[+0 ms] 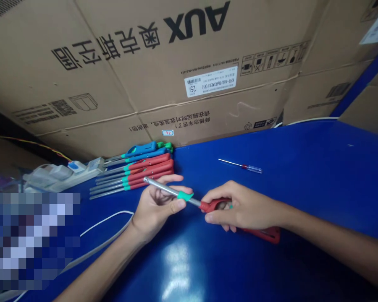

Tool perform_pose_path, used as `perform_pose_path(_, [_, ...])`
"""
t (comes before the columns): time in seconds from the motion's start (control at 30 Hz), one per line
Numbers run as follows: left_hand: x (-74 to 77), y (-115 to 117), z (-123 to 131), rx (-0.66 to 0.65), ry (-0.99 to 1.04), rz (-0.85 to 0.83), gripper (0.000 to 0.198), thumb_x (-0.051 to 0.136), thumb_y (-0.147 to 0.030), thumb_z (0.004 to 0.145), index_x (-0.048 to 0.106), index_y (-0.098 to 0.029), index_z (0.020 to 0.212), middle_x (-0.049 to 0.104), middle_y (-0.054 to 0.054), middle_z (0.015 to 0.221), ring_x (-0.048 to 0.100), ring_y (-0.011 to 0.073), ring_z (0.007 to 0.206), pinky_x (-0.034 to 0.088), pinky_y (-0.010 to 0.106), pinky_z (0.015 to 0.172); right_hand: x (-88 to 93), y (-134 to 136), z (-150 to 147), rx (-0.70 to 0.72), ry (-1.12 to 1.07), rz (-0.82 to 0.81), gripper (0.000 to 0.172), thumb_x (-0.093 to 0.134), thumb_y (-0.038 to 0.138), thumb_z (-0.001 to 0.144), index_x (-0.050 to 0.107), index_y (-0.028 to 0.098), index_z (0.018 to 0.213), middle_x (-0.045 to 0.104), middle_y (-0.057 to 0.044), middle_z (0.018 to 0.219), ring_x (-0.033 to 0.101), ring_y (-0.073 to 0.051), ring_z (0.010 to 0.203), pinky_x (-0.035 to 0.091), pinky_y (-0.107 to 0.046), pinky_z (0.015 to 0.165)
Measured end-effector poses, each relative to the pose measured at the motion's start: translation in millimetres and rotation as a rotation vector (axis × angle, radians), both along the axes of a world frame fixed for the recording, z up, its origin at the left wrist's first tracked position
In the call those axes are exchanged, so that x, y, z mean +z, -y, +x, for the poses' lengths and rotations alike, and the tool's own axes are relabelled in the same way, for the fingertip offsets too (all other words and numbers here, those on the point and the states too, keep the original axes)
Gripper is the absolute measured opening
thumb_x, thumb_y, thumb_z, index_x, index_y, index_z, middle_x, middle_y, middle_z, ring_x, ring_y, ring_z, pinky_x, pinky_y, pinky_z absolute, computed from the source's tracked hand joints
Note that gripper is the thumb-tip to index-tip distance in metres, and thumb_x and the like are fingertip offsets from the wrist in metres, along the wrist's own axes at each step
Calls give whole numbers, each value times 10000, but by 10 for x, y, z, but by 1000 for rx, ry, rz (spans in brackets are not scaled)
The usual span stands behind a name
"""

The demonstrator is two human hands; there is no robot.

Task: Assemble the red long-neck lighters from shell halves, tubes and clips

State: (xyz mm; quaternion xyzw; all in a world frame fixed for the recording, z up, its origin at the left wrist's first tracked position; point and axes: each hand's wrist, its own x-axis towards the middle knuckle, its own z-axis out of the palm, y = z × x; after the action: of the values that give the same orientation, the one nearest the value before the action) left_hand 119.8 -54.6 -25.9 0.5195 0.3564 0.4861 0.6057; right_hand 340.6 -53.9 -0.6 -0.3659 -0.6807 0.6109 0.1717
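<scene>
Between my hands is a long-necked gas lighter (261, 233) with a red handle and a silver metal tube pointing up and left. My right hand (236, 205) is closed round the front of the red handle, covering part of it. The green collar (185, 196) sits partway along the tube, apart from the handle, with bare metal showing between them. My left hand (159, 204) pinches the tube at this collar with thumb and fingers. Behind them on the table lies a small screwdriver (253, 169) with a clear handle and thin shaft.
Several similar lighters (149, 167), red and blue, lie in a row at the back left. A power strip (82, 173) with plugs is beside them. A large cardboard sheet (164, 79) stands behind the blue table (318, 167). White cables (113, 235) run along the left.
</scene>
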Motion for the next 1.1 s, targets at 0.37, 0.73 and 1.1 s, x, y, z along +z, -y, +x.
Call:
perform_pose_path(0.37, [-53,77,83,-184,43,-46,337,779,-89,719,659,-194,1016,755,35,911,714,144,821,565,210,756,-167,19,-80,-81,-214,-179,427,825,319,626,587,147,936,640,11,722,571,-85,478,483,-214,453])
perform_pose_path(0.73, [28,145,126,-57,-200,29,225,818,-176,658,698,-124,841,709,27,694,660,134,594,546,204,567,-143,90,-79,-198,-43,249,465,821,346,632,606,241,1030,663,51,727,580,-115,610,451,-228,569])
perform_pose_path(1.1, [84,16,-22,76,-271,199,191,796,-120,647,725,-142,823,713,16,694,637,105,598,529,159,572,4,7,103,-36,245,473,191,637,364,810,650,235,951,592,23,700,539,-143,719,382,-235,602])
